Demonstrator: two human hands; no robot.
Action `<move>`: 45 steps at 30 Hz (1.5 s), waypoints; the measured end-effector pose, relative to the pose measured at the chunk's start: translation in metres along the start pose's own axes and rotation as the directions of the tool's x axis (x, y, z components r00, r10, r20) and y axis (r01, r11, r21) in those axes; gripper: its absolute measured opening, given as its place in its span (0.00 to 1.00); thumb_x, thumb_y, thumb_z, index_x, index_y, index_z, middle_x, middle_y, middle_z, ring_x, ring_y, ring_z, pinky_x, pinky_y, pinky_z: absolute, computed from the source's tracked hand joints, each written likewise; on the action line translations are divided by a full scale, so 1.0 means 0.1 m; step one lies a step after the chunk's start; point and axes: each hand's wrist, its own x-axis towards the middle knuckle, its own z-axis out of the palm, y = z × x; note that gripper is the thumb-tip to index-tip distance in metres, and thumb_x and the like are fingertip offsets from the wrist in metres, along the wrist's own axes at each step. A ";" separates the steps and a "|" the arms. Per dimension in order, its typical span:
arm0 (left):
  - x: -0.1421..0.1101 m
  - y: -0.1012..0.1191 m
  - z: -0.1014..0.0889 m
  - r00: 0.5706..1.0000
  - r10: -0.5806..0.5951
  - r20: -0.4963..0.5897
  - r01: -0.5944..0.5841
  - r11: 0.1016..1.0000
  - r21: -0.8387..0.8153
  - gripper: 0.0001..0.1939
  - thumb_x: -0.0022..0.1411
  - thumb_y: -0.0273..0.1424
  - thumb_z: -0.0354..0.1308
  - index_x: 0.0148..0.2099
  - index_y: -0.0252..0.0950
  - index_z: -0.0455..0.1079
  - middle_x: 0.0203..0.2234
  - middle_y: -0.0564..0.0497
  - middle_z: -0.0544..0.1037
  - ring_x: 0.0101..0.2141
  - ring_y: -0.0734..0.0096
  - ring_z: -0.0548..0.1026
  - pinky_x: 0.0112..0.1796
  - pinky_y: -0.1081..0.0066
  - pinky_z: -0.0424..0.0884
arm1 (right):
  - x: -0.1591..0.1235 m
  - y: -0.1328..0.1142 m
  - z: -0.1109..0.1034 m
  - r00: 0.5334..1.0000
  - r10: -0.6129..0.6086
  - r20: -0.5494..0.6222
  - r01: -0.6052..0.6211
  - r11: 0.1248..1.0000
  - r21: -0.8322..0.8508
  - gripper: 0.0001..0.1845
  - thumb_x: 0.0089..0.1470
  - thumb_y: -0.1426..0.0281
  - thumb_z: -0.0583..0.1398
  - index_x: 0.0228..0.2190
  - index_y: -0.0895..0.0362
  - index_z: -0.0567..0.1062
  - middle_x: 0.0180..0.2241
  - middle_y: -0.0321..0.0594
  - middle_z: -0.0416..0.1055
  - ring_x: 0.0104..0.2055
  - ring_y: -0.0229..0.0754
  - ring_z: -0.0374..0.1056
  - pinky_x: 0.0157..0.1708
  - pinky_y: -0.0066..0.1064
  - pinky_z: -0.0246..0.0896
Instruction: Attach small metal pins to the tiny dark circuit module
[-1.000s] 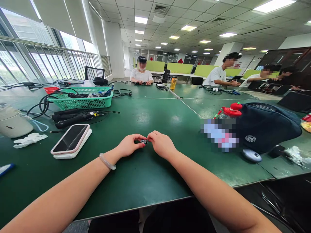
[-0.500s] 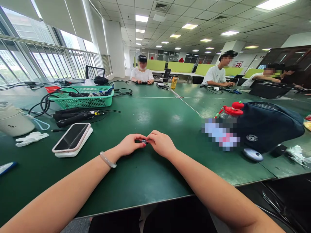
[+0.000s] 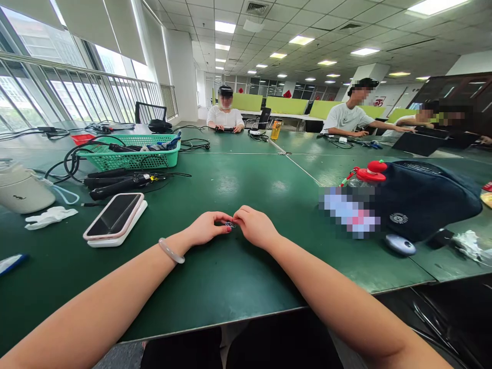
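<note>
Between my fingertips is a small dark object with pale speckles (image 3: 229,224), too small and too covered to name. My left hand (image 3: 205,228) pinches it from the left with thumb and fingers; a pale bangle circles that wrist. From the right, my right hand (image 3: 253,225) meets it with fingers closed, its thumb side and fingertips partly hidden. Both hands rest low over the green table (image 3: 215,287), near its front edge. The phone (image 3: 115,218) lying on a white box-like thing is the closest item left of my left hand.
At the left are a green basket (image 3: 132,163) of cables, black rod-like tools (image 3: 119,185), a white tissue (image 3: 50,218) and a cream bottle (image 3: 23,189). To the right are a dark blue bag (image 3: 430,197), a red-lidded bottle (image 3: 369,174) and a mouse (image 3: 400,245). Several people sit across.
My hands stay almost in place around the small object, with slight finger movement. At the right back, a person has stretched an arm toward a dark laptop-like thing, which now sits lower.
</note>
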 end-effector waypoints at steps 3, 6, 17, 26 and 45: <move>0.00 0.00 0.00 1.000 -0.008 0.001 0.008 1.000 -0.013 0.18 0.51 0.36 0.58 0.45 0.35 0.71 0.36 0.49 0.76 0.38 0.66 0.73 0.42 0.67 0.67 | 0.00 0.03 -0.04 1.000 0.015 -0.004 -0.015 0.998 0.059 0.09 0.58 0.71 0.51 0.32 0.56 0.72 0.34 0.37 0.67 0.34 0.34 0.64 0.33 0.25 0.55; 0.01 -0.01 0.00 1.000 0.009 0.002 -0.009 1.000 -0.021 0.18 0.51 0.36 0.58 0.45 0.35 0.71 0.37 0.48 0.76 0.39 0.65 0.72 0.42 0.68 0.67 | -0.01 0.04 -0.05 1.000 0.010 -0.003 -0.010 0.995 0.095 0.07 0.56 0.67 0.55 0.32 0.55 0.72 0.34 0.36 0.67 0.34 0.34 0.63 0.34 0.25 0.55; 0.01 -0.04 0.01 1.000 0.007 -0.012 -0.007 1.000 0.028 0.18 0.50 0.37 0.59 0.43 0.35 0.71 0.36 0.49 0.77 0.38 0.65 0.72 0.42 0.68 0.67 | 0.01 0.02 0.02 1.000 0.007 -0.006 -0.005 0.977 0.215 0.05 0.55 0.72 0.55 0.30 0.57 0.71 0.32 0.38 0.66 0.33 0.34 0.61 0.33 0.25 0.55; 0.01 -0.03 -0.01 0.999 -0.019 -0.038 0.020 1.000 0.019 0.20 0.51 0.38 0.58 0.46 0.35 0.71 0.36 0.48 0.76 0.39 0.66 0.73 0.43 0.68 0.66 | 0.01 0.30 -0.07 0.903 0.087 0.420 -0.218 0.937 0.274 0.05 0.49 0.72 0.57 0.25 0.58 0.72 0.25 0.34 0.69 0.26 0.32 0.61 0.27 0.24 0.53; 0.00 -0.05 -0.02 0.999 -0.006 -0.033 0.006 1.000 0.001 0.21 0.50 0.39 0.58 0.46 0.35 0.71 0.36 0.47 0.77 0.38 0.66 0.73 0.43 0.67 0.66 | 0.00 0.31 -0.08 0.978 0.036 0.203 -0.064 0.989 0.134 0.02 0.49 0.70 0.60 0.27 0.55 0.74 0.28 0.35 0.69 0.31 0.34 0.63 0.31 0.25 0.55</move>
